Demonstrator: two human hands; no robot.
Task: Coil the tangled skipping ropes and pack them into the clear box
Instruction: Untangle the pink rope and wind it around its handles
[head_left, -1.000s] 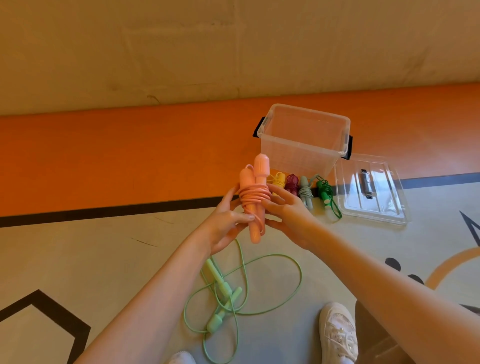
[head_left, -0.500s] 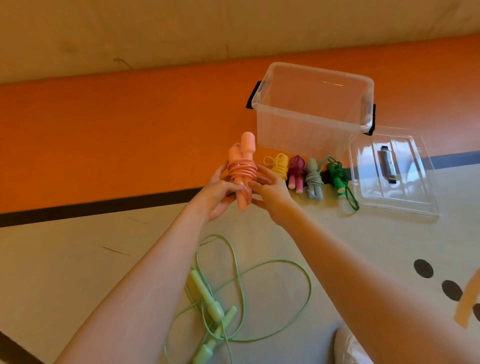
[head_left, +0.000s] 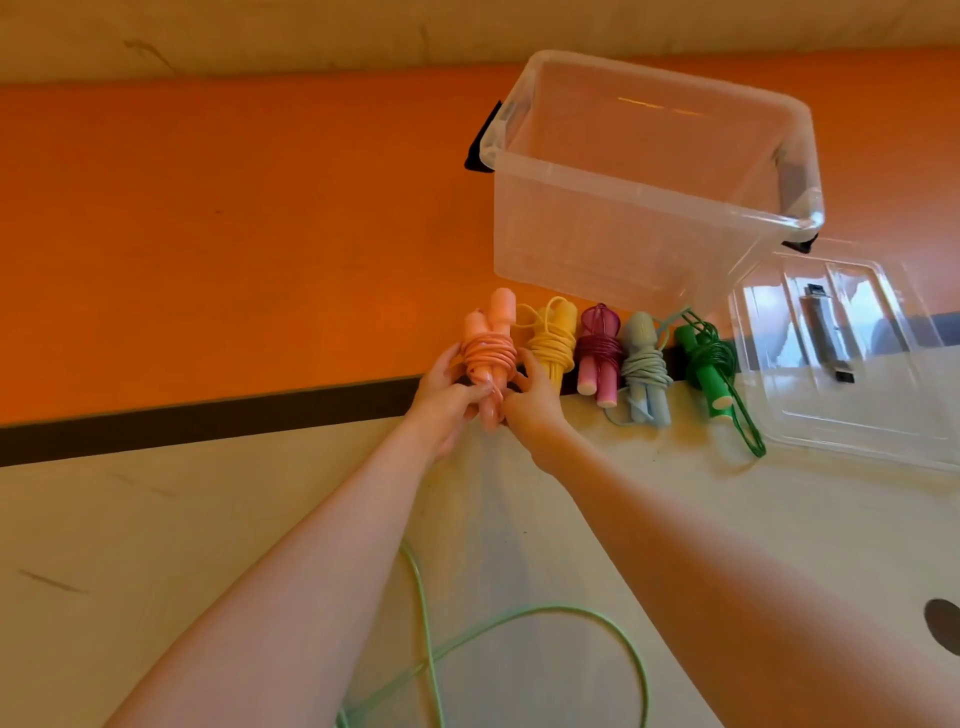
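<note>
A coiled salmon-pink skipping rope (head_left: 491, 338) is low over the floor, at the left end of a row of coiled ropes. My left hand (head_left: 441, 400) holds its left side with thumb and fingers. My right hand (head_left: 532, 402) pinches it from the right. Beside it lie a yellow rope (head_left: 553, 343), a magenta rope (head_left: 598, 351), a grey-blue rope (head_left: 644, 369) and a dark green rope (head_left: 709, 366). Behind the row stands the clear box (head_left: 613, 228), with nothing in it. A loose light green rope (head_left: 519, 618) trails on the floor near me.
The box's clear lid (head_left: 857, 395) lies flat on the floor to the right of the row. A black line (head_left: 208, 415) separates the orange floor from the pale floor. A wall runs along the back.
Both hands have carried the pink coil forward and down to the row, next to the yellow rope. The view has moved closer to the box.
</note>
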